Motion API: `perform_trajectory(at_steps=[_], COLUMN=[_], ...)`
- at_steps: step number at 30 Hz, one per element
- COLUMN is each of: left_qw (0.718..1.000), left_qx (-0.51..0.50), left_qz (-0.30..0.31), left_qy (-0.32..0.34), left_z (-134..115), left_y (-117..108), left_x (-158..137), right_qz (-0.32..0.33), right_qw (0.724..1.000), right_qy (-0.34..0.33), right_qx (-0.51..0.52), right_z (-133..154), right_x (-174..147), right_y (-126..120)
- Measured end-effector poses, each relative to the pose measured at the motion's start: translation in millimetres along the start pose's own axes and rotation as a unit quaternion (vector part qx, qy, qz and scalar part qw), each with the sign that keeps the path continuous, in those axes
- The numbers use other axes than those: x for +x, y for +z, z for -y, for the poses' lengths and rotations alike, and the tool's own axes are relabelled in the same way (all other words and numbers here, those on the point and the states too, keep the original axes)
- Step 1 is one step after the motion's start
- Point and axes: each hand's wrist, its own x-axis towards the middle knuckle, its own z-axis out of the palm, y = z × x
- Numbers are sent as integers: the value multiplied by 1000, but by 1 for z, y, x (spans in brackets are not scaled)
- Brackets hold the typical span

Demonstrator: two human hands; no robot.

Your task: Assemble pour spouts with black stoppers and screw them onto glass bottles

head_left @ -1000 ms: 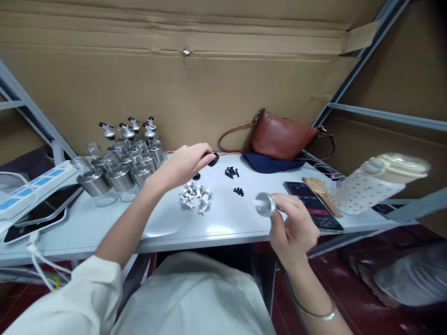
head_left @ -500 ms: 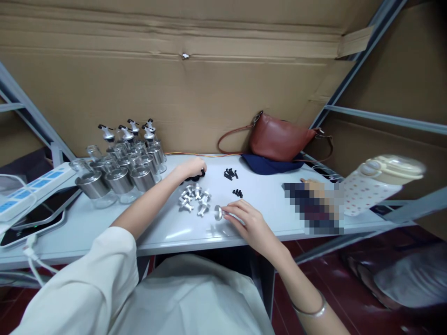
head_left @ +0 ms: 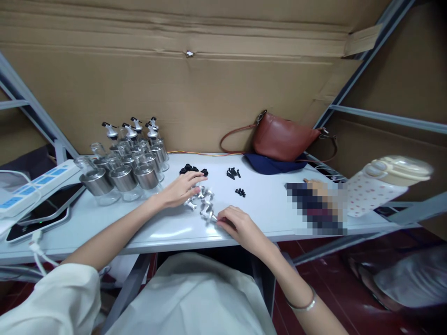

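Observation:
My left hand (head_left: pixel 181 188) is flat with its fingers stretched out, above the left side of a cluster of silver metal pourer spouts (head_left: pixel 206 195). Its fingertips are close to a group of black round stoppers (head_left: pixel 188 168), and it partly covers the spouts. My right hand (head_left: pixel 240 225) pinches a silver pourer spout (head_left: pixel 210 217) between thumb and fingers, low over the table at the cluster's near edge. Beyond that hand lie small black caps (head_left: pixel 240 192) and, farther back, several black levers (head_left: pixel 232 174).
Several glass bottles with steel sleeves (head_left: pixel 122 178) stand at the left, some topped with pourers. A power strip (head_left: pixel 38 188) is beside them. Toward the back right are a brown handbag (head_left: pixel 284 139) and a navy cap (head_left: pixel 272 165); a dotted bottle (head_left: pixel 373 188) stands at the right.
My left hand has come back from the black stoppers toward me, and its curled fingers have straightened. The spout in my right hand has shifted slightly left and down.

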Motion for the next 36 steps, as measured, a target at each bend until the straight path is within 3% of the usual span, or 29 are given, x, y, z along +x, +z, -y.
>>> perform_trajectory(at_steps=[4,8,11,14,19,23,28,36], left_qw=[996,990,988,991,997,999,999,998], left_qx=[-90,-135,-141,-123,-76,-51,-36,16], left_qz=[-10,-33,-45,-41,-14,-6,-10,-18], left_qy=[-18,-37,-51,-43,2,1,-23,-65], left_z=[1,-2,-3,-2,-5,-9,-11,-16], left_y=[9,15,18,18,16,15,17,13], left_x=[-9,-6,-7,-10,-11,-10,-10,-9], right_qz=[-7,-86,-120,-96,-97,-78,-43,-94], right_qw=[999,994,989,989,993,994,996,995], right_qy=[-40,-69,-51,-26,-16,37,48,42], right_qx=[9,-10,-67,-105,-62,-67,-57,14], right_z=[10,18,18,16,13,13,13,10], right_x=[0,11,27,40,33,22,23,15], right_y=[7,13,19,27,35,34,32,30])
